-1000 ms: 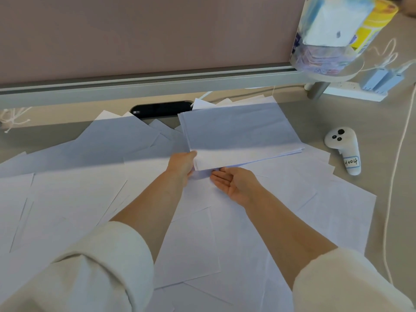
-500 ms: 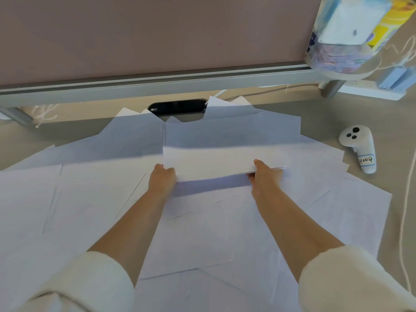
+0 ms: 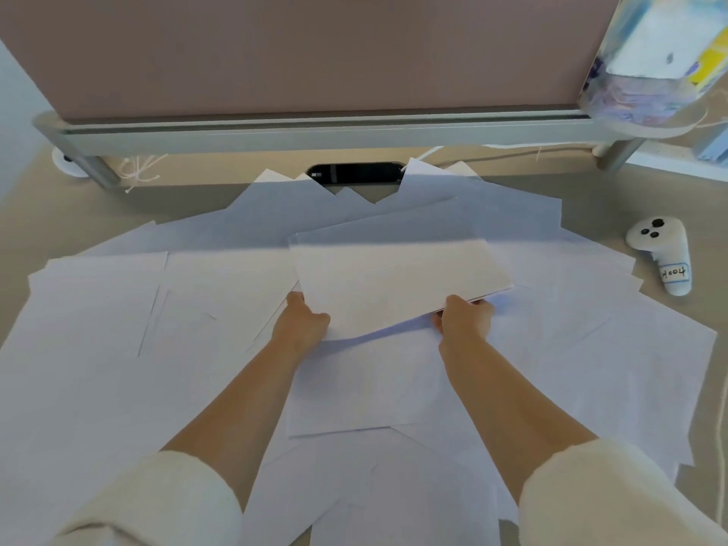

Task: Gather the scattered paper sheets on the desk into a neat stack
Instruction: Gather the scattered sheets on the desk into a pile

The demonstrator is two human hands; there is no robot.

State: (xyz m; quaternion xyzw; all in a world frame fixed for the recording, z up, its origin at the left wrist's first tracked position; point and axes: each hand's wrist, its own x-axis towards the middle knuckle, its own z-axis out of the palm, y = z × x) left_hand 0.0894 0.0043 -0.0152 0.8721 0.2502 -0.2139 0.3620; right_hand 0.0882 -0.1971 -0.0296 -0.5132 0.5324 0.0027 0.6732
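A stack of white paper sheets (image 3: 398,277) is held a little above the desk, its far edge tilted up. My left hand (image 3: 301,321) grips the stack's near left corner and my right hand (image 3: 463,319) grips its near right edge, thumbs on top. Many loose white sheets (image 3: 118,329) lie scattered and overlapping across the beige desk (image 3: 59,214), under and around the stack, reaching from the left edge to the right sheets (image 3: 630,348). Both forearms are bare, with white sleeves at the bottom of the view.
A white hand controller (image 3: 665,256) with a label lies on the desk at the right. A black cable slot (image 3: 356,173) sits at the back under a grey rail (image 3: 315,132) and a pink partition. A round shelf (image 3: 650,128) with packets hangs at the top right.
My right hand, open under the stack a second ago, has closed on its right edge. The stack has swung round in front of me and is now held by both hands, lower and flatter.
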